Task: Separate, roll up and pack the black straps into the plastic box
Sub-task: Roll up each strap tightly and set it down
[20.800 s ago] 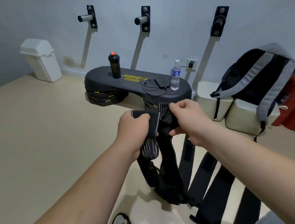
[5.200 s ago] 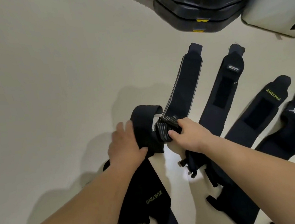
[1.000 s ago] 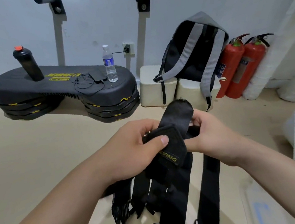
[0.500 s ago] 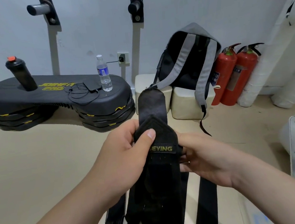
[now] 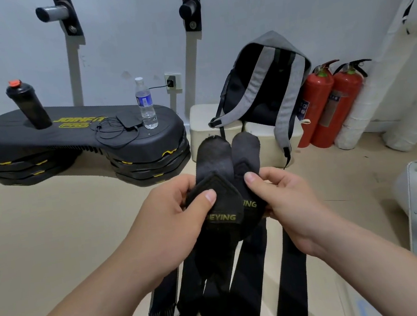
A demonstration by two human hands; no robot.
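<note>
Black straps point(image 5: 213, 162), one stacked bundle a moment ago, now fork into two tips, left hand point(image 5: 172, 214) pinching one, right hand point(image 5: 280, 196) the other: separating is underway.

One view only, head-worn, wide-angle. Faces forward and a little down along both forearms. Left hand point(image 5: 168, 225) and right hand point(image 5: 286, 200) with the black straps point(image 5: 215, 157) sit close beneath the lens, mid-frame; floor point(image 5: 53, 229), backpack point(image 5: 259, 86) and wall point(image 5: 288, 3) lie farther ahead.

Floor point(image 5: 55, 242) left open; step platform point(image 5: 78, 137), backpack point(image 5: 266, 85) ahead.
</note>
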